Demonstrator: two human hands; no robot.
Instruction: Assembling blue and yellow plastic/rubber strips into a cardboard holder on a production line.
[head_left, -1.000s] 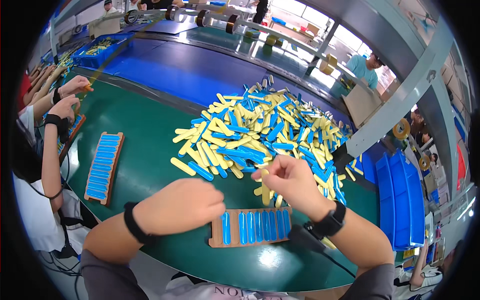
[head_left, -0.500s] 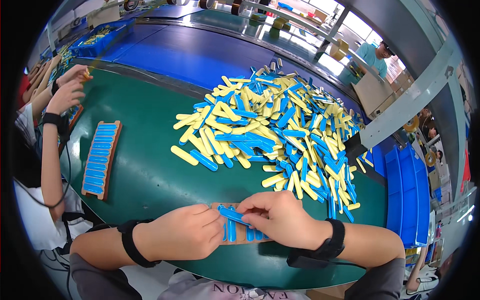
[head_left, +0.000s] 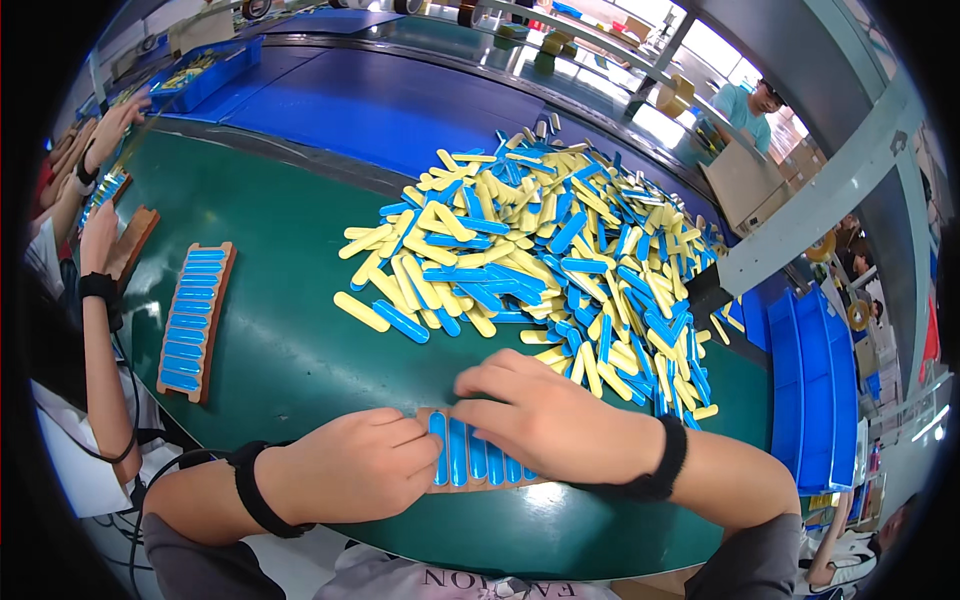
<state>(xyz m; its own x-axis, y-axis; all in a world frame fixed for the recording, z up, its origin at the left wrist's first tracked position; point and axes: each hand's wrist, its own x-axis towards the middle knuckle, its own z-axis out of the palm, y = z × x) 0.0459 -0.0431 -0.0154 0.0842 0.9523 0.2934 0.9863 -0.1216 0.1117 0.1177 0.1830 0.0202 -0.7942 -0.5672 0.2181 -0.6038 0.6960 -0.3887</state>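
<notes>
A slotted wooden rack point(head_left: 458, 484) lies on the green table in front of me, with blue round-ended strips point(head_left: 457, 452) side by side in its slots. My left hand point(head_left: 372, 466) is closed at the rack's left end, its curled fingers against the edge; the thumb is hidden. Over the right part of the rack is my right hand point(head_left: 560, 420), fingers apart and bent, with no strip visible in it; it covers some slots. Beyond both hands spreads a big heap of loose blue and yellow strips point(head_left: 520, 270).
A second rack filled with blue strips point(head_left: 195, 320) stands to the left. Farther left, a co-worker's hands point(head_left: 98, 240) are beside another wooden rack point(head_left: 135, 240). Blue bins point(head_left: 815, 390) are at the right, by a grey metal post point(head_left: 820, 225). A blue tray point(head_left: 210, 75) sits far left.
The blue strip between my hands has gone from the fingers and now an added strip lies in the rack. My right hand has opened and shifted slightly up. The co-worker's hands have moved apart.
</notes>
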